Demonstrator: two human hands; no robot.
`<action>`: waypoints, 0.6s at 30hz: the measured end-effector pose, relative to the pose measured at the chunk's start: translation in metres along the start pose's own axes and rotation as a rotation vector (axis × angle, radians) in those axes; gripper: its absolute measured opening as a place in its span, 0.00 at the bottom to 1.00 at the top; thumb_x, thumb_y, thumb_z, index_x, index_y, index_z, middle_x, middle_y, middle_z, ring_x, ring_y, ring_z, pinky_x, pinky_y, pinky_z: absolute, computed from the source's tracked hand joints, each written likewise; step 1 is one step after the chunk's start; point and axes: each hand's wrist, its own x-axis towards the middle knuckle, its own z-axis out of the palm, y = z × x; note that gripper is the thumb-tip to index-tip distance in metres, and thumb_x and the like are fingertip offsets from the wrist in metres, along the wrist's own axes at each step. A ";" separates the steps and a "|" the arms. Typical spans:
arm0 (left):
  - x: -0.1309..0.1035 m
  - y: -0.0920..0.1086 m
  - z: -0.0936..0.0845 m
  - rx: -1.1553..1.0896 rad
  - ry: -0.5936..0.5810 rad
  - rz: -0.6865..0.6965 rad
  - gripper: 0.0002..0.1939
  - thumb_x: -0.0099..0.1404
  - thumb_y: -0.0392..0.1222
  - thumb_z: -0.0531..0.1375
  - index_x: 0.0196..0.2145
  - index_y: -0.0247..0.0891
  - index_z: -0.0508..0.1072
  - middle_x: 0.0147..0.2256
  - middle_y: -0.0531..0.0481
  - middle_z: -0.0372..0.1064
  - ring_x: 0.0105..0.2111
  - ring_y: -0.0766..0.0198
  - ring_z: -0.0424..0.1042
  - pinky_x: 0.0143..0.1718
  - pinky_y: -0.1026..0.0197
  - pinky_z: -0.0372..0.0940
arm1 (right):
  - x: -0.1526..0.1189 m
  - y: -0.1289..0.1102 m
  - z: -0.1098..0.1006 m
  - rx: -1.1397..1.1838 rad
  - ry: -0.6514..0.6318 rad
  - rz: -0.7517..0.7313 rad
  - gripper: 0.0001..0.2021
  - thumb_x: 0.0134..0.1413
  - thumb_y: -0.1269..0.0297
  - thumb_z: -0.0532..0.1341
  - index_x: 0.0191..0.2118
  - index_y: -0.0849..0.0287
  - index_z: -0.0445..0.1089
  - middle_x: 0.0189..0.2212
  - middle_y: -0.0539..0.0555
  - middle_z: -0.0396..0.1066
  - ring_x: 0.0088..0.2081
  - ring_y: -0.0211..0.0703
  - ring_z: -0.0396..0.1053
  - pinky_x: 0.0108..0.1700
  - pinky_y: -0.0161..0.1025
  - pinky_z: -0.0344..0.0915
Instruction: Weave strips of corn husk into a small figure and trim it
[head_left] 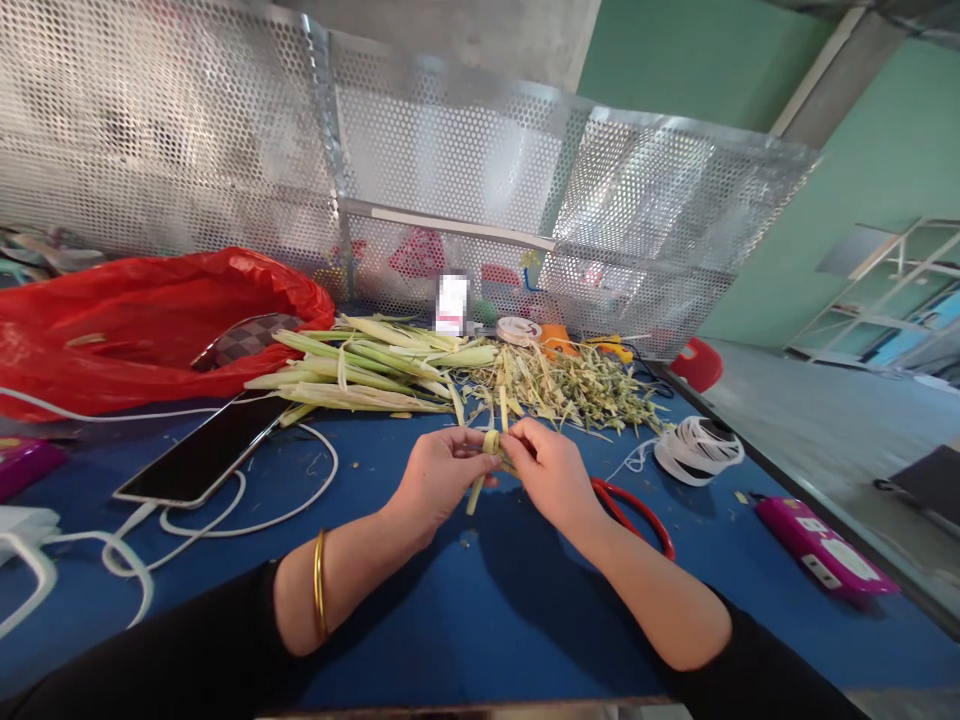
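The fingertips of the left hand (444, 472) and right hand (553, 474) meet at a small coiled loop of pale green leaf strip (491, 441), each hand pinching it narrowly from its own side. The loop is held just above the blue tabletop (420, 640), near its middle, with one strip end upright and another slanting down below the fingers.

Just beyond the hands, a heap of thin, curled plant scraps (581, 392) lies to the right of a pile of long green husk leaves (375, 372). Behind the scraps is a flat round roll (518, 331).

To the left, a red plastic bag (157, 300) gapes open; a checkered item (247, 340) lies inside its mouth, on the side nearer the leaves. A dark-screened device (201, 455) lies in front of the bag, with a white cable (334, 470) looping beside it.

To the right, a spool (697, 450) is wound with white cord, a loose length trailing toward the scraps. Red-looped handles (652, 520) lie partly hidden behind the right forearm. Farther right is a magenta soft pack (825, 545); its contents cannot be seen.
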 end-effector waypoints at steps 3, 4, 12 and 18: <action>0.002 0.002 -0.005 -0.040 0.031 0.023 0.10 0.44 0.39 0.68 0.27 0.32 0.77 0.25 0.50 0.74 0.21 0.69 0.70 0.27 0.67 0.66 | 0.003 0.000 -0.007 0.112 -0.108 -0.002 0.07 0.57 0.59 0.56 0.31 0.55 0.64 0.21 0.46 0.65 0.24 0.38 0.62 0.28 0.34 0.55; 0.003 0.003 -0.007 -0.049 0.044 0.017 0.11 0.44 0.39 0.68 0.26 0.32 0.77 0.25 0.50 0.74 0.21 0.69 0.70 0.27 0.67 0.65 | 0.004 0.000 -0.010 0.145 -0.136 -0.011 0.06 0.56 0.60 0.57 0.34 0.55 0.64 0.21 0.46 0.66 0.24 0.37 0.62 0.28 0.34 0.56; 0.005 0.008 -0.012 -0.072 0.071 -0.087 0.13 0.43 0.41 0.70 0.28 0.31 0.77 0.25 0.47 0.75 0.22 0.67 0.71 0.23 0.67 0.63 | 0.012 0.006 -0.033 0.552 -0.318 0.034 0.09 0.53 0.63 0.60 0.38 0.58 0.73 0.26 0.49 0.68 0.27 0.36 0.63 0.31 0.34 0.60; 0.005 0.009 -0.012 -0.034 0.028 -0.114 0.13 0.45 0.40 0.69 0.30 0.31 0.79 0.28 0.44 0.76 0.22 0.68 0.71 0.23 0.68 0.63 | 0.010 0.005 -0.033 0.879 -0.414 0.186 0.08 0.48 0.67 0.62 0.36 0.58 0.76 0.33 0.53 0.74 0.31 0.37 0.68 0.37 0.35 0.64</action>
